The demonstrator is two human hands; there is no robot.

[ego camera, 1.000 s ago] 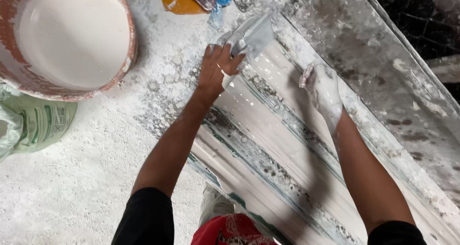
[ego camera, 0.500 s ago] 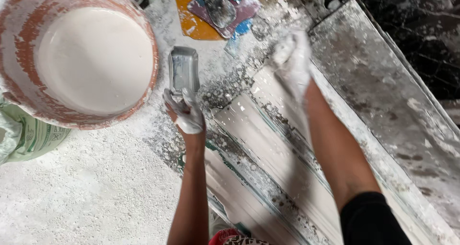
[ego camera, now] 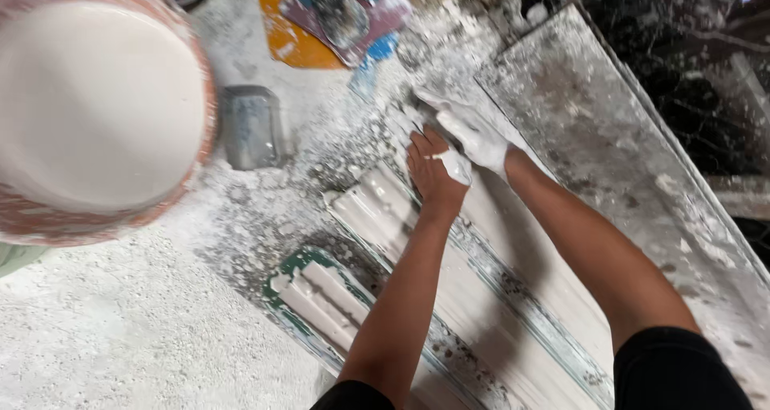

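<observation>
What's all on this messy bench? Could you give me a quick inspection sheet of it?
Surface: bench crusted with white plaster crumbs.
Job's things: long ribbed moulding mould, wet white plaster in its grooves.
Clutter: large bucket of white plaster; small metal scraper lying flat; orange and purple tools at the far edge.
Hands: left hand and right hand, both plaster-coated, pressed side by side on the mould's far end, holding nothing.
Cables: nothing seen.
Surroundings: grey splattered board; dark floor beyond.

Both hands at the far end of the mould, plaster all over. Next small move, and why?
Probably draw both palms back along the ridged mould toward the body. The left hand and right hand press together at its far end, and wet white plaster coats the grooves nearer the person.
</observation>
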